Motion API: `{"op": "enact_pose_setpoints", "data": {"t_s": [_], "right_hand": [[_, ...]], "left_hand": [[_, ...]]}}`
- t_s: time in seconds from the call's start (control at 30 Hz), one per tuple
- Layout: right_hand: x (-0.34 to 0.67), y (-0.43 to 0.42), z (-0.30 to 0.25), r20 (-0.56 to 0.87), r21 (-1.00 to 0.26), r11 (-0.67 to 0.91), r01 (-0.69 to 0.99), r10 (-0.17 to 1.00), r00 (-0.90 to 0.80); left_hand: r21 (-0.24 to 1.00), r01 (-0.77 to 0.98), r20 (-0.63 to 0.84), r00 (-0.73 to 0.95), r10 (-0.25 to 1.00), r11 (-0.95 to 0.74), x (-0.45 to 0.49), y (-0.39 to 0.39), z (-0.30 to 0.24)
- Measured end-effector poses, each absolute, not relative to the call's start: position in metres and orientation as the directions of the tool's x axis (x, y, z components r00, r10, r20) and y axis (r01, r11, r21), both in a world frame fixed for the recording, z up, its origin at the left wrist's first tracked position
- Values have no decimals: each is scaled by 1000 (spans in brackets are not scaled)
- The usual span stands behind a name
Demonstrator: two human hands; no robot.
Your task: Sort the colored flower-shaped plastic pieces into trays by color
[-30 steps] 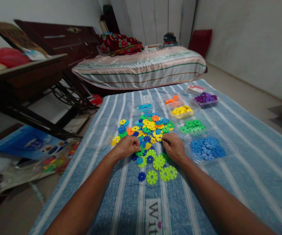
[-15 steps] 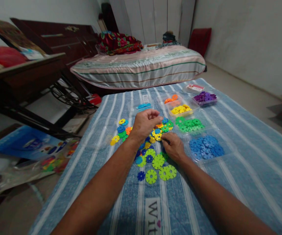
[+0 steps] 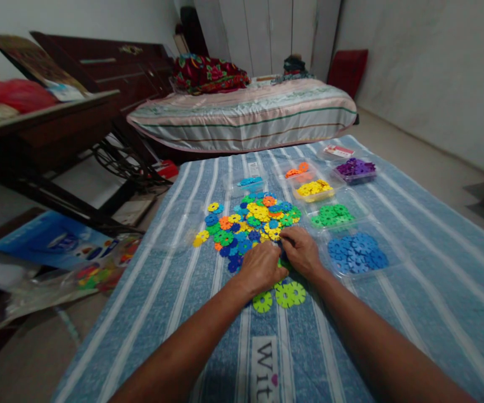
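Observation:
A pile of notched plastic discs [image 3: 255,215] in yellow, blue, green and orange lies on the striped cloth. My left hand [image 3: 262,264] is over the near part of the pile, its fingers curled down and closed. Beside it, at the pile's right edge, my right hand [image 3: 300,251] is closed too, thumb and fingers together. What either hand holds is hidden. Large lime-green discs [image 3: 284,295] lie nearest me, partly below the left hand. To the right are clear boxes of blue discs [image 3: 357,252] and green discs [image 3: 332,215].
Farther back stand boxes of yellow discs [image 3: 314,188], orange discs [image 3: 297,170], purple discs [image 3: 356,168] and light-blue discs [image 3: 250,182]. A clear lid or tray [image 3: 170,238] lies left of the pile. Beyond is a bed [image 3: 242,117]; a sewing-machine table [image 3: 57,120] stands left.
My left hand has come down toward me from over the pile's far side to its near part. My right hand stays at the pile's edge. A green disc at its box's left side no longer shows there.

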State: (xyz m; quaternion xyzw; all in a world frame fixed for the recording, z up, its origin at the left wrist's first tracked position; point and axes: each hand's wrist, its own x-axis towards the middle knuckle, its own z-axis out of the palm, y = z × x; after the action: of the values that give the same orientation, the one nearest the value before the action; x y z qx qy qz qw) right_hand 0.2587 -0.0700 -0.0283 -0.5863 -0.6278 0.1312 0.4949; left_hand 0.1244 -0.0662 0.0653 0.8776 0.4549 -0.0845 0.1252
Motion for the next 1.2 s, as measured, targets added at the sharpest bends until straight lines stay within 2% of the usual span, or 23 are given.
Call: {"op": "enact_pose_setpoints", "data": {"t_s": [0.17,0.3,0.47,0.6,0.7,0.87,1.0,1.1,1.2], "right_hand": [[258,-70,-28,467,-740,274,614,866,176],[258,-71,-27,477,-747,280,603,858,191],[258,-70,-26,471,-745,280,606,864,180],[259,-70,-26,471,-743,282,607,865,174],[258,-70,-27,476,-738,278,615,860,182],[258,-70,-28,486,-740,277,613,850,202],[258,-71,-27,483,-744,280,606,852,200],[258,-71,-26,473,-745,277,607,861,187],[258,-71,-26,468,-745,277,607,866,179]], "left_hand": [[112,823,-282,564,776,-557,128,-68,62],[182,836,-258,549,795,-518,128,-64,57],[433,822,-224,496,839,-371,121,-57,48],[696,690,-238,485,841,-200,113,-50,40],[802,592,-262,464,846,-76,106,-47,39],[838,544,-310,403,861,48,93,-41,47],[808,587,-321,361,876,54,89,-30,63],[816,578,-250,375,893,-15,104,-22,85],[919,392,-129,421,898,-52,131,-17,113]]}}
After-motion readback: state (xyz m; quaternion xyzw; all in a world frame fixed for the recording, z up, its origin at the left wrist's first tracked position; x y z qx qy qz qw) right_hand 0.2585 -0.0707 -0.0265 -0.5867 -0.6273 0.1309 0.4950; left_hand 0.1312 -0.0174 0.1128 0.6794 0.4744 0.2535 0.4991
